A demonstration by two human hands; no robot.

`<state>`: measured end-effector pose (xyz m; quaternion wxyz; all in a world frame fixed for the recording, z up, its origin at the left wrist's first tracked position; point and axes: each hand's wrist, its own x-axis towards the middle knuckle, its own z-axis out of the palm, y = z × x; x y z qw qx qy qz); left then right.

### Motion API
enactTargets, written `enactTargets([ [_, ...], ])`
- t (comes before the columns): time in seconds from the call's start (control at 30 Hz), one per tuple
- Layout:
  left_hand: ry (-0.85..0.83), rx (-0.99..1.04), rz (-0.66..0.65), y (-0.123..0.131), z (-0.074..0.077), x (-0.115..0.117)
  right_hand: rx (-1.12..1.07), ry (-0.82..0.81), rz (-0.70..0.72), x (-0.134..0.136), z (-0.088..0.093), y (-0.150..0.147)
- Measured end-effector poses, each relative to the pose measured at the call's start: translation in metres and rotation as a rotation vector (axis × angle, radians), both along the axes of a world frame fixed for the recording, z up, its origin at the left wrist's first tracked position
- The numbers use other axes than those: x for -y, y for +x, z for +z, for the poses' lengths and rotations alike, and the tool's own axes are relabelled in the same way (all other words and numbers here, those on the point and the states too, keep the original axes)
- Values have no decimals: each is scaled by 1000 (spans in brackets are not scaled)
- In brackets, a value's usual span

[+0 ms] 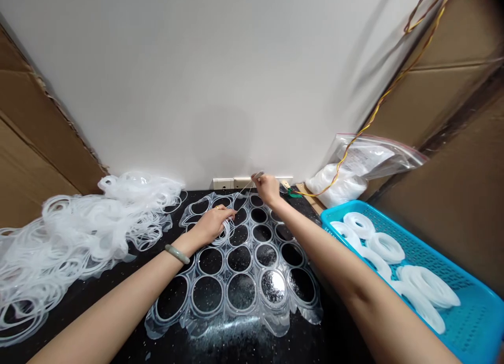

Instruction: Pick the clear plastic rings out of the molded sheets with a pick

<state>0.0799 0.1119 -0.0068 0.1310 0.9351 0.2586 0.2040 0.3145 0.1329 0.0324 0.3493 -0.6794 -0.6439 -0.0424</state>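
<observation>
A translucent sheet of moulded rubber rings (241, 290) lies flat on the black speckled table (232, 343), its round holes in rows. My left hand (210, 225), with a bracelet on the wrist, is closed over the sheet and holds several loose rings (226, 232) that hang below the fingers. Farther back, near the wall, my right hand (266, 188) is closed in a pinch. A thin translucent ring (244, 192) stretches taut between the fingers of both hands. Something small and greyish shows at the right fingertips; I cannot make out what it is.
A large heap of loose translucent rings and scraps (90, 233) covers the left side. At right stands a blue plastic basket (464, 285) with several bundled white rings (386, 247). Behind it are a zip bag (342, 178) and a twisted cable (380, 104). Sockets (223, 183) line the wall's foot.
</observation>
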Motion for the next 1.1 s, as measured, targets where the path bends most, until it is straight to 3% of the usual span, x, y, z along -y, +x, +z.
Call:
enactTargets([
  [0.13,-18,21,17,0,0,-1,-289,157,-210,-5,29,31],
  [0.27,-37,74,34,1,3,-2,-525,277,-270,10,46,52],
  [0.4,-51,200,36,5,16,9,-657,61,-47,50,52,42],
  [0.53,-70,404,69,12,37,43,-756,-194,301,106,49,10],
  [0.67,-377,539,-79,15,52,84,-849,-351,558,157,43,-17],
  [0.73,-507,474,-140,12,55,102,-894,-388,628,178,40,-24],
  [0.8,-544,385,-115,6,54,118,-920,-411,664,196,35,-27],
  [0.87,-466,323,-72,-1,52,132,-915,-403,646,213,29,-26],
  [0.93,-256,306,-84,-9,49,144,-898,-363,592,229,18,-23],
  [1.03,128,275,-245,-17,45,159,-924,-361,524,246,-5,-20],
  [1.1,296,218,-342,-20,44,167,-957,-415,488,253,-19,-19],
])
